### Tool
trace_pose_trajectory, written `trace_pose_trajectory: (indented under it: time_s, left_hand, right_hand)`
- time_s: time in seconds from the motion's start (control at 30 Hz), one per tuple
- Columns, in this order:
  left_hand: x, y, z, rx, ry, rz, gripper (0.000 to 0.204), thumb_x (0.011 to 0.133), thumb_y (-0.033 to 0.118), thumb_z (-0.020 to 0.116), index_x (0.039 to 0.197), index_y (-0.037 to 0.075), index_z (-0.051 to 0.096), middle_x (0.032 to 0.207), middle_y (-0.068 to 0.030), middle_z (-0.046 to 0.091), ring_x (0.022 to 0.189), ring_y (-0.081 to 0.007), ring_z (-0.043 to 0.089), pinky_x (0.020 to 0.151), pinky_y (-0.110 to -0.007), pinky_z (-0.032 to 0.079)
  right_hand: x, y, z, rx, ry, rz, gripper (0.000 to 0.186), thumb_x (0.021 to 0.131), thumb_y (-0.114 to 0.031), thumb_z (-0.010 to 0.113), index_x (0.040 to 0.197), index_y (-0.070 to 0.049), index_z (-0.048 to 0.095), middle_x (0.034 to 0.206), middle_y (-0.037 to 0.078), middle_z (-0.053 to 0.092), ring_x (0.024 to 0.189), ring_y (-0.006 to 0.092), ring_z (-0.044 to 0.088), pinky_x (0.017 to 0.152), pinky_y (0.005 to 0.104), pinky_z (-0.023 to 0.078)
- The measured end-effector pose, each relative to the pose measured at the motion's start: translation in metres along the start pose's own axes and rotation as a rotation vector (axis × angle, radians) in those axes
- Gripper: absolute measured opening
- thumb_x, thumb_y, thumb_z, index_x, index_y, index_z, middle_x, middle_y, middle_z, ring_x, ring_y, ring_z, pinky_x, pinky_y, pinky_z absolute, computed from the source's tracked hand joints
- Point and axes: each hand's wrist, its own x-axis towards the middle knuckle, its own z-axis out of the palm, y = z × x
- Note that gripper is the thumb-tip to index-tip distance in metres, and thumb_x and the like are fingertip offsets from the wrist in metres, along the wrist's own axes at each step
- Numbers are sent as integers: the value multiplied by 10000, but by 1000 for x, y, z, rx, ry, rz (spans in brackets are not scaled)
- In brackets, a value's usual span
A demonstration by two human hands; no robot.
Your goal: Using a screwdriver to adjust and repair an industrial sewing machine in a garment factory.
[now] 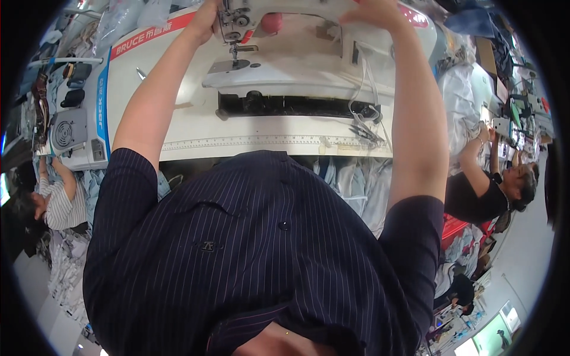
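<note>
A white industrial sewing machine [285, 76] sits at the far side of the table, its needle and presser foot [235, 53] at its left end. Its bed stands up from the tabletop, with a dark slot [297, 107] showing along the front. My left hand [206, 21] is closed against the left end of the machine head, its fingertips hidden behind it. By the right part of the machine arm is my right hand [380, 13], partly cut off by the upper edge, its fingers not clear. A round pinkish-red object [272, 24] shows under the arm.
A ruler strip [249, 142] runs along the table's front edge. Thread snips [366, 135] and a loose white cord [369, 80] lie at the right. A pen-like object [141, 73] rests at left. Co-workers sit at both sides, one in black [478, 193], amid heaped cloth.
</note>
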Motion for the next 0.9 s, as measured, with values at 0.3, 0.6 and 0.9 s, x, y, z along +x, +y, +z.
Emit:
trace_pose_trajectory:
  time_s: [0.3, 0.6, 0.9]
  left_hand:
    - [16, -5, -42, -529, -603, -8, 541, 992, 553, 402, 1234, 121, 621, 1105, -41, 690, 970, -177, 658, 858, -356, 538]
    - [18, -6, -47, -602, -623, -88, 518, 989, 544, 400, 1126, 128, 675, 1009, -39, 719, 896, -184, 685, 823, -367, 558]
    - [12, -4, -10, 39, -26, -43, 558, 978, 585, 403, 1144, 126, 672, 1019, -31, 720, 893, -185, 686, 821, -367, 557]
  right_hand:
    - [-12, 7, -6, 614, -25, -243, 949, 602, -436, 848, 1394, -88, 457, 1359, 169, 513, 1293, 378, 426, 1099, 531, 284]
    - [-40, 3, -23, 656, -56, -170, 886, 696, -415, 808, 1427, -98, 421, 1427, 162, 454, 1358, 375, 364, 1110, 587, 259]
    - [-107, -4, -24, -61, 153, 137, 819, 756, -430, 759, 1430, -121, 411, 1467, 150, 407, 1365, 389, 343, 1087, 597, 270]
